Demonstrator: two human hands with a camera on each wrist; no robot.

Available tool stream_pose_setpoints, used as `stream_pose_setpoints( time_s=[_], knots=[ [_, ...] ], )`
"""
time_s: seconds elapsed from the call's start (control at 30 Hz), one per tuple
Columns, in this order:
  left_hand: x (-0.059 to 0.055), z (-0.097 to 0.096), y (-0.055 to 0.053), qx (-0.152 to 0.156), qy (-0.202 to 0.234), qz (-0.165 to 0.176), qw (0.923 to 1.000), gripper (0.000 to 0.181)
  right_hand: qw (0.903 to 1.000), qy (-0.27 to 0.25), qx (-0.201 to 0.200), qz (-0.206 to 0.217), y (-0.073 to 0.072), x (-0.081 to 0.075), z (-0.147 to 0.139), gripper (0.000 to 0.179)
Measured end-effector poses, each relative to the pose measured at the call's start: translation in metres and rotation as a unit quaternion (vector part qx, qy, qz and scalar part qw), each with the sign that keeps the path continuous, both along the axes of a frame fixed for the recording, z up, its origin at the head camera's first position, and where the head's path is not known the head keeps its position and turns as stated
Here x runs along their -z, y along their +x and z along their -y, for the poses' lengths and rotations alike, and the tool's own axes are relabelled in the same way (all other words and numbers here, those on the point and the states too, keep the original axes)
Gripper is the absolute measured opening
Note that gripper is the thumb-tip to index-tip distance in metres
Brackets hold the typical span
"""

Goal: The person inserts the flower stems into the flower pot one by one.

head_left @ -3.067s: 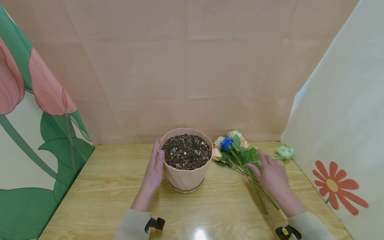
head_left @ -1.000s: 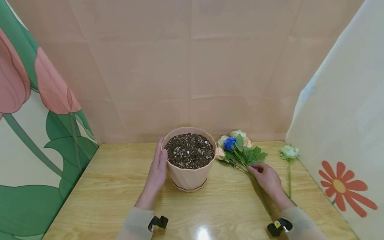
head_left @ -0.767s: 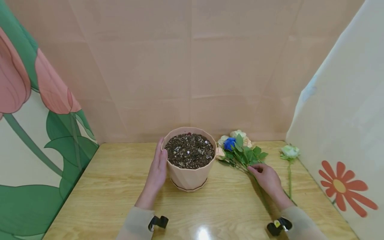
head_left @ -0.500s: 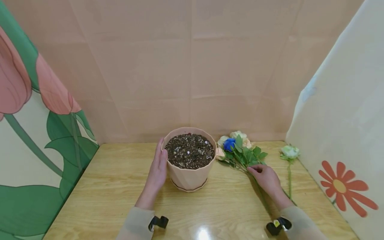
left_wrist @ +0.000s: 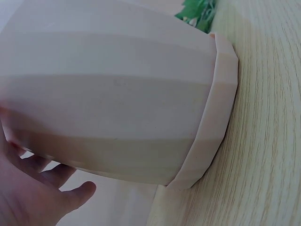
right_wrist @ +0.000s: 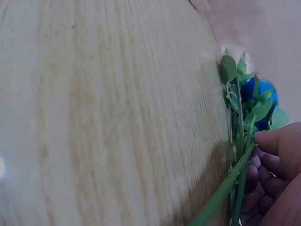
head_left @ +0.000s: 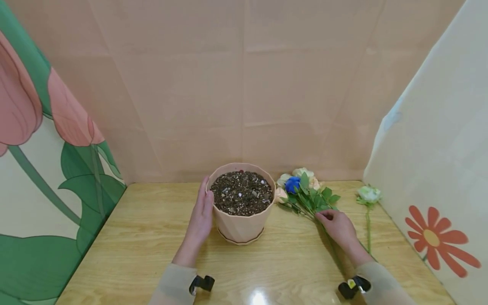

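While the left hand (head_left: 200, 212) rests straight fingers against the side of the pot (head_left: 241, 228), which holds dark soil (head_left: 242, 193) and stands on the worktop (head_left: 152, 233), the head view shows the right hand (head_left: 338, 228) pinching a stem (head_left: 330, 245). Right of the pot lie a blue flower (head_left: 292, 185), pale flowers (head_left: 303, 172) and leaves; a greenish-white flower (head_left: 368, 194) lies apart, farther right.

In the left wrist view, the thumb stands clear of the pot, whose saucer (left_wrist: 218, 103) sits on the worktop.

In the right wrist view, the thumb presses the stem, with the blue flower just beyond the fingertips.
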State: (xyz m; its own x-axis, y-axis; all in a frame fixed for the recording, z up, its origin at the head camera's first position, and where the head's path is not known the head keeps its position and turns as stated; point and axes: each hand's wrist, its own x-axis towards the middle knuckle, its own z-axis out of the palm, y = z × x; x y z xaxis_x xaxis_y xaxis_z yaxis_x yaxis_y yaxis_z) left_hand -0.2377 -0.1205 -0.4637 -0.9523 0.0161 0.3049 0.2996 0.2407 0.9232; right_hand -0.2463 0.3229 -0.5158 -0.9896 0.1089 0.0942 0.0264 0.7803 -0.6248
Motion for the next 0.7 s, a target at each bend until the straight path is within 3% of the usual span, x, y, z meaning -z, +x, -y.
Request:
stream_pose_setpoints(
  time_s=[0.43, 0.7],
  knots=[
    [-0.0004, -0.0002, 0.0005, 0.000, -0.004, 0.001, 1.0000, 0.059, 0.9999, 0.011, 0.001, -0.004, -0.0013, -0.0029, -0.0006, 0.034],
    [0.0004, -0.0006, 0.0002, 0.004, 0.002, -0.001, 1.0000, 0.058, 0.9995, 0.003, 0.000, -0.032, 0.0017, -0.0098, 0.0010, 0.034]
  ],
)
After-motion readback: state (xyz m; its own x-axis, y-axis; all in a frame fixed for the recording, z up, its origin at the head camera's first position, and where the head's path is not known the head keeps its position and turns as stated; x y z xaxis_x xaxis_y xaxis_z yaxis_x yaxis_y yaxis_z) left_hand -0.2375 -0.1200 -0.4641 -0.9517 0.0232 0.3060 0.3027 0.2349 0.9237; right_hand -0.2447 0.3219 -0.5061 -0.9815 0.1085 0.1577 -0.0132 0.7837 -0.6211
